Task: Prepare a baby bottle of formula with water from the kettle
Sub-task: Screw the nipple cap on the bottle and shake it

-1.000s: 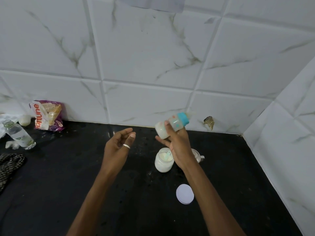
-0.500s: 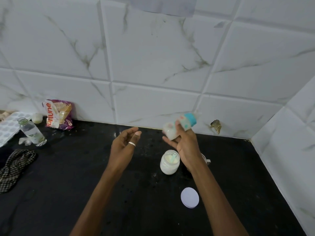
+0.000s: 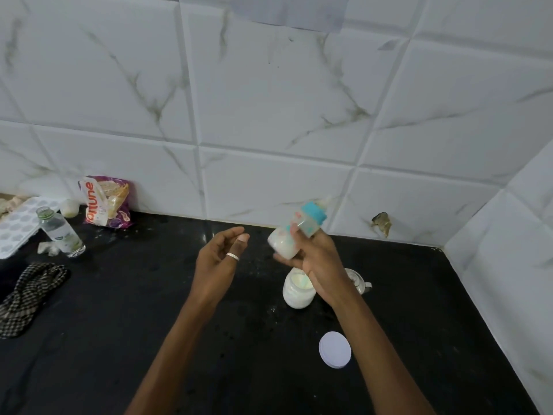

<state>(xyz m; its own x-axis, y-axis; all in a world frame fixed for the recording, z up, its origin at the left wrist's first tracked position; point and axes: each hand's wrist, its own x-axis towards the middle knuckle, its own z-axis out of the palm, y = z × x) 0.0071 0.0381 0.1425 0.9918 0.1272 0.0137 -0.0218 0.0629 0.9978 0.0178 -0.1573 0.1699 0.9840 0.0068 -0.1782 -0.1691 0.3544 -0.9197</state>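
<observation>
My right hand grips a small baby bottle with a teal collar and teat, tilted up to the right and holding white milky liquid. My left hand hovers beside it to the left, fingers loosely curled, a ring on one finger, holding nothing. Below the right hand an open white formula jar stands on the black counter, with a scoop showing in it. Its round white lid lies flat nearer to me. A small metal kettle or cup is mostly hidden behind my right wrist.
At the back left stand a clear plastic water bottle, a purple snack packet against the wall, and a white ice tray. A checked cloth lies at the left edge. White tiled walls close the back and right.
The view has shifted a little, so everything sits lower and further right. The baby bottle stays gripped in my right hand and has changed its tilt slightly. My left hand keeps its place.
</observation>
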